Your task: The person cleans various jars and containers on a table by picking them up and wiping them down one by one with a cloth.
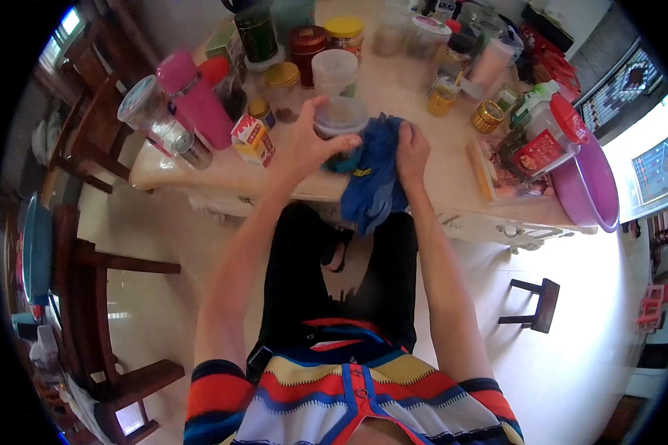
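Near the table's front edge, my left hand (312, 144) curves around a clear plastic jar (341, 115) with a round pale top, thumb on the near side and fingers on the far side. The lower part of the jar is partly hidden by the thumb and shows something teal. My right hand (412, 156) is closed on a bunched blue cloth (375, 167) with a small yellow mark. The cloth touches the jar's right side and hangs over the table edge above my lap. Just behind the jar stands a whitish plastic tub (334, 72).
A pink flask (194, 100), a small red-and-white carton (253, 139) and several jars stand left and behind. To the right are gold-coloured jars (488, 116), a red-lidded container (545, 141) and a purple basin (590, 182). A small stool (545, 305) stands on the floor.
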The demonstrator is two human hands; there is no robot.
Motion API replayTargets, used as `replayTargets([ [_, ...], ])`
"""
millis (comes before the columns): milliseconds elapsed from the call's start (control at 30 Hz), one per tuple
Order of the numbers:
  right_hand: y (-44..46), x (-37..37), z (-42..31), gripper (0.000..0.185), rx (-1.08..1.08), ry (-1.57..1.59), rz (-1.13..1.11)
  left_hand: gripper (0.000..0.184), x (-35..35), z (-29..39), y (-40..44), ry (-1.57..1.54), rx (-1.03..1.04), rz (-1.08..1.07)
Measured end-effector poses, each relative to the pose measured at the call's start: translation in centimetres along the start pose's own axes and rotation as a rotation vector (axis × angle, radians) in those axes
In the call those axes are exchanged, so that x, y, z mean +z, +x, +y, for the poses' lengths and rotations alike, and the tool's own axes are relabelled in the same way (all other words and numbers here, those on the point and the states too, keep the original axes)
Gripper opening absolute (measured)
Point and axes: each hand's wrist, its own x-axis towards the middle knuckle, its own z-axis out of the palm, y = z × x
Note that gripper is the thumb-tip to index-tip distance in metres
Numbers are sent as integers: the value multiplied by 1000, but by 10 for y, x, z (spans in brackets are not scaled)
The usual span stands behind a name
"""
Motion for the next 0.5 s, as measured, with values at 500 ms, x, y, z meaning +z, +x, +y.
replayTargets([
  [500, -2, 1, -2, 34, -33, 31, 37, 52, 28, -25, -4, -680, -149, 326],
])
